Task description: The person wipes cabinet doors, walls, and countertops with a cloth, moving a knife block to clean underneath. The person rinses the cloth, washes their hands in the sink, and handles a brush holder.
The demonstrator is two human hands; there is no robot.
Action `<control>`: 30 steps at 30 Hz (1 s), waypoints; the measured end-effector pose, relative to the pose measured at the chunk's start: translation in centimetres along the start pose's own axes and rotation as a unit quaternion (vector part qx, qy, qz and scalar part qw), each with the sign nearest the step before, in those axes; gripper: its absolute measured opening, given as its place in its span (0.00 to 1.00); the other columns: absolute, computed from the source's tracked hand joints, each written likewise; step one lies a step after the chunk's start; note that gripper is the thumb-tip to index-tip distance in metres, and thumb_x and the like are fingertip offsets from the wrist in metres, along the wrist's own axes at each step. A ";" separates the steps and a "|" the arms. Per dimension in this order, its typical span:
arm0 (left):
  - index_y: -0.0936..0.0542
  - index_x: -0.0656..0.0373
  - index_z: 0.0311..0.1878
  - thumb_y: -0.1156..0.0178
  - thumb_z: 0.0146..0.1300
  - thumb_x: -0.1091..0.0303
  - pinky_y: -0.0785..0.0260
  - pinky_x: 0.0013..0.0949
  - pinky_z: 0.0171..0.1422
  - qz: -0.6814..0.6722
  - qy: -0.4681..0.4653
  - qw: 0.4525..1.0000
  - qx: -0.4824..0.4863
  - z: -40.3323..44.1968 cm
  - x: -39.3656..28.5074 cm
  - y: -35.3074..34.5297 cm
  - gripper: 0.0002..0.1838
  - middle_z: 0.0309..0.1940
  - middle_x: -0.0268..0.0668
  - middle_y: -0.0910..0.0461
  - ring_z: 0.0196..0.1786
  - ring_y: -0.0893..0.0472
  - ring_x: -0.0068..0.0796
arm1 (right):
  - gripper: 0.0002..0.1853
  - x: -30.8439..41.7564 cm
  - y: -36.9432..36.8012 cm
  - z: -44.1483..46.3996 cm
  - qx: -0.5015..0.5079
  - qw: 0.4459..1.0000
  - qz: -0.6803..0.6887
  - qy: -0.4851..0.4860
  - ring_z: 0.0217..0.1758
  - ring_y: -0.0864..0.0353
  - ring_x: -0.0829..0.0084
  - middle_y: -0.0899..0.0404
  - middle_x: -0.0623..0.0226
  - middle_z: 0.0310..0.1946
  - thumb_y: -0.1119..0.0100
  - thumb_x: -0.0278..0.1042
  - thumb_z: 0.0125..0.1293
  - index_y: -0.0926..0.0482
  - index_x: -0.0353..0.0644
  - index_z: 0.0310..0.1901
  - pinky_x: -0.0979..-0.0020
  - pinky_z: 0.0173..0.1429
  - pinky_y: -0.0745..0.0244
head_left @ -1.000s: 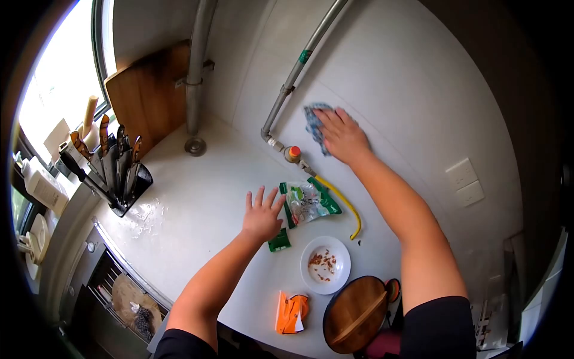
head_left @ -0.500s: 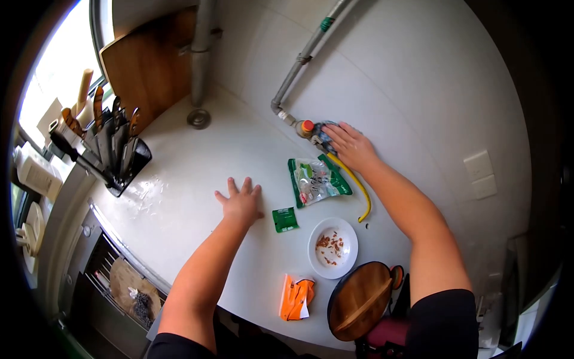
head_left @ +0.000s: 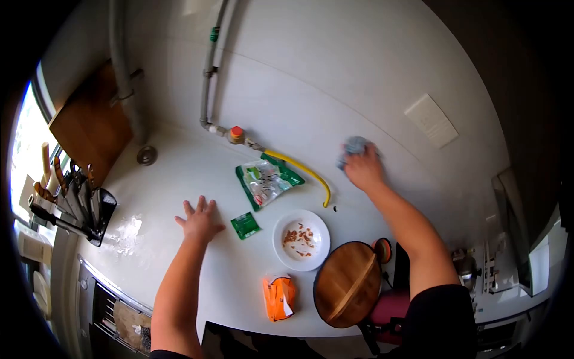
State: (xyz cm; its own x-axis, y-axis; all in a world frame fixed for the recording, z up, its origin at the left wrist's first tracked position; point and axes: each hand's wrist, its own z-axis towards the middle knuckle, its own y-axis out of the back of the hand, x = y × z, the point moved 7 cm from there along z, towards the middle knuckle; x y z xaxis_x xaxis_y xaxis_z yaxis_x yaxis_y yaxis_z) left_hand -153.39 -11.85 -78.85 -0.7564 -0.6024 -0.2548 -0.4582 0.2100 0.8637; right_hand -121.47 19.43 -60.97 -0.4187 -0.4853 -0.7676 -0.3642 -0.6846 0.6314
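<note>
My left hand (head_left: 201, 222) rests flat on the white countertop (head_left: 161, 191), fingers spread and holding nothing. Close to its right lies a small green packet (head_left: 246, 225). My right hand (head_left: 365, 171), somewhat blurred, presses a bluish-grey cloth (head_left: 357, 145) against the tiled wall (head_left: 299, 90). Between the hands are a green and clear plastic bag (head_left: 267, 181) and a yellow hose (head_left: 302, 166) running from a valve with a red cap (head_left: 237, 133). Nearer to me, a white bowl (head_left: 323, 246) holds small brown pieces.
A wooden lid (head_left: 344, 287) and an orange packet (head_left: 278, 298) sit near the front edge. At the left stand a knife block (head_left: 106, 215) and a wooden board (head_left: 95, 122). Grey pipes (head_left: 208, 90) run up the wall, which carries a white switch plate (head_left: 431, 121). Water spots wet the left counter.
My right hand has moved the cloth from beside the valve rightward along the wall. The view has turned to the right. My left hand stays spread on the counter.
</note>
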 end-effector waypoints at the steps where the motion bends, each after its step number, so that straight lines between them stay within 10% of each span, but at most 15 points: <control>1: 0.40 0.33 0.83 0.26 0.60 0.42 0.54 0.82 0.78 -0.003 0.001 1.000 -0.008 0.0 0.0 -0.3 0.50 0.87 0.28 0.52 0.87 0.57 0.58 | 0.21 0.5 3.6 2.2 -0.093 0.995 0.019 0.020 0.74 0.29 0.63 0.22 0.63 0.69 0.43 0.45 0.67 0.15 0.52 0.59 0.49 0.84 0.51; 5: 0.41 0.33 0.83 0.25 0.60 0.43 0.54 0.81 0.78 -0.001 0.009 1.000 0.007 -0.5 -1.1 0.1 0.51 0.87 0.28 0.52 0.87 0.58 0.56 | 0.20 -3.6 6.8 1.7 -0.210 0.977 0.027 -0.004 0.82 0.40 0.70 0.23 0.74 0.71 0.37 0.52 0.67 0.13 0.54 0.55 0.53 0.86 0.53; 9: 0.41 0.33 0.84 0.25 0.59 0.43 0.54 0.81 0.78 0.012 0.006 1.000 0.000 -0.2 -1.2 -0.4 0.51 0.87 0.27 0.52 0.87 0.58 0.55 | 0.22 -11.6 -0.1 -8.4 -0.014 0.989 0.012 -0.143 0.82 0.39 0.54 0.26 0.56 0.72 0.39 0.50 0.69 0.14 0.45 0.57 0.45 0.84 0.50; 13: 0.42 0.32 0.84 0.26 0.60 0.42 0.53 0.81 0.78 0.013 0.012 1.000 0.002 -0.4 -1.1 -0.2 0.52 0.87 0.26 0.52 0.88 0.59 0.54 | 0.31 -20.5 2.3 -14.0 -0.202 0.935 -0.025 -0.289 0.80 0.42 0.37 0.30 0.37 0.69 0.43 0.45 0.70 0.27 0.35 0.69 0.34 0.82 0.50; 19: 0.43 0.32 0.84 0.26 0.60 0.42 0.53 0.81 0.78 0.020 0.015 1.000 0.012 -0.7 -1.4 -0.4 0.52 0.87 0.26 0.54 0.88 0.60 0.55 | 0.36 -22.2 9.7 -8.3 -0.391 0.888 -0.010 -0.243 0.82 0.45 0.35 0.37 0.37 0.75 0.45 0.45 0.72 0.37 0.33 0.76 0.35 0.82 0.51; 27: 0.43 0.33 0.84 0.26 0.60 0.41 0.56 0.82 0.78 0.020 0.017 1.000 0.010 -0.2 -0.7 -0.2 0.52 0.87 0.28 0.54 0.88 0.61 0.56 | 0.35 -15.8 22.7 9.0 -0.345 0.908 0.045 -0.234 0.83 0.42 0.45 0.26 0.41 0.69 0.44 0.57 0.74 0.29 0.41 0.73 0.42 0.85 0.53; 30: 0.43 0.33 0.84 0.25 0.59 0.41 0.58 0.84 0.78 0.000 0.008 1.000 0.004 -0.1 -1.1 -0.9 0.53 0.87 0.29 0.55 0.87 0.62 0.59 | 0.33 -5.7 21.3 15.5 -0.313 0.948 -0.025 -0.045 0.85 0.45 0.51 0.31 0.57 0.76 0.45 0.56 0.73 0.26 0.41 0.72 0.47 0.86 0.53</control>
State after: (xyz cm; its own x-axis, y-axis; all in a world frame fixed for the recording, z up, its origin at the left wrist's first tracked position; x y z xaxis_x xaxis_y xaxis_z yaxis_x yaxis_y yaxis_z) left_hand -152.09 -11.48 -79.31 -0.7496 -0.6138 -0.2475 -0.4618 0.2171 0.8600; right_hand -139.75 16.04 -41.45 -0.4939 -0.4140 -0.7647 0.1679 -0.9082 0.3833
